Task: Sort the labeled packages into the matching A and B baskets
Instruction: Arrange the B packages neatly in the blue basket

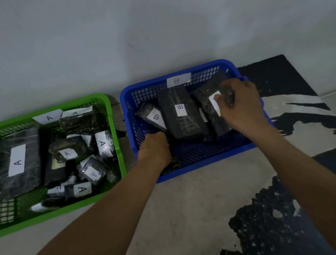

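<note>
Right hand (pixel 240 105): pinching B-labelled package (pixel 207 109) by blue basket (pixel 190 172) right wall.
Left hand (pixel 154 148): front-left corner, grip unclear.
Floor (pixel 195 209): pale, patterned mat (pixel 272 231).

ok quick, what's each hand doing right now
Left hand: reaching into the blue basket, fingers hidden, so cannot tell.
Right hand: closed, gripping the rightmost B package.

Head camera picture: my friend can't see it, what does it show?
Two hands reach into a blue basket marked B: the right hand grips a dark package on its right side, the left hand is low at its near left, fingers hidden. A green basket of packages labeled A sits beside it.
</note>
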